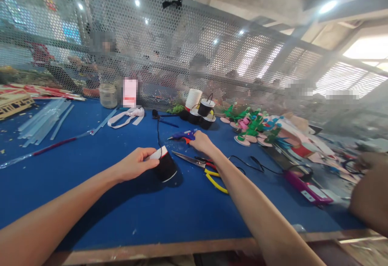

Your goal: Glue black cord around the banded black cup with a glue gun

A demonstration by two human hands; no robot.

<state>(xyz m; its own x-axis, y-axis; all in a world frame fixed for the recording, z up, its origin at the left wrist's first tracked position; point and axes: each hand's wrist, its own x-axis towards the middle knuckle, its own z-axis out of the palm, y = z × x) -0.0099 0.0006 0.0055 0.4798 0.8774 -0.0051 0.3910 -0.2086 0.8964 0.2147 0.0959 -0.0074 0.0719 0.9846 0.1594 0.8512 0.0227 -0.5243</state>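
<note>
My left hand [136,163] grips a black paper cup [165,167] with a white rim, tilted on its side just above the blue table [91,201]. A black cord runs up from the cup toward the back. My right hand [201,141] rests on the handle of a blue and orange glue gun [183,135] lying on the table. Scissors with red and yellow handles [206,168] lie just below my right wrist.
Clear glue sticks [45,120] lie at the left, a white ribbon [127,117] and a jar [108,95] behind. Stacked black cups [203,112] stand mid-back; green and pink craft flowers [254,128] pile at right. A pink tool [306,187] lies near another person's arm [370,197]. A perforated metal screen backs the table.
</note>
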